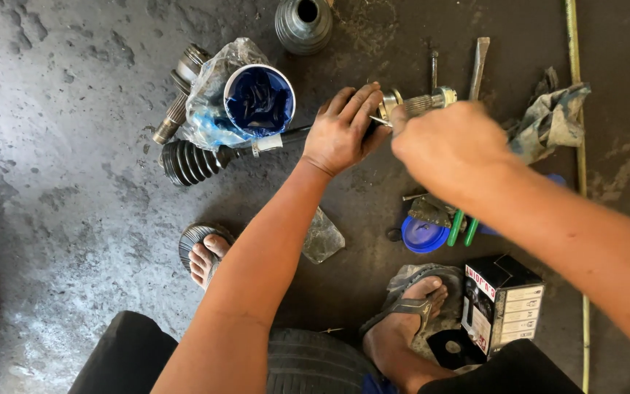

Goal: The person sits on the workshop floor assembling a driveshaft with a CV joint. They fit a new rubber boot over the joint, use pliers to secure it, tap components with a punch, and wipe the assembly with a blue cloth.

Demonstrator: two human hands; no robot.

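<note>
Black steel drive shaft (297,135), lying on the stained concrete floor (60,146), a ribbed black rubber boot (187,162) at its left end and a splined bright-metal end (424,102) at its right. Left hand (340,131): flat, fingers together, pressed down over the shaft near the splined end. Right hand (450,142): closed in a fist at the splined end; what it grips is hidden behind the knuckles.

Containers: white round plastic tub (259,101), open, holding dark blue grease, set in a crumpled clear plastic bag (216,95) just above the shaft. Blue round plastic lid (424,235) on the floor below the right forearm, green-handled pliers (463,226) beside it.

Packages: black cardboard box (501,299) with white label panels and a red strip, flaps open, near the right foot.

Other: second black rubber boot (303,25) at top; grey rag (552,113) at right.
</note>
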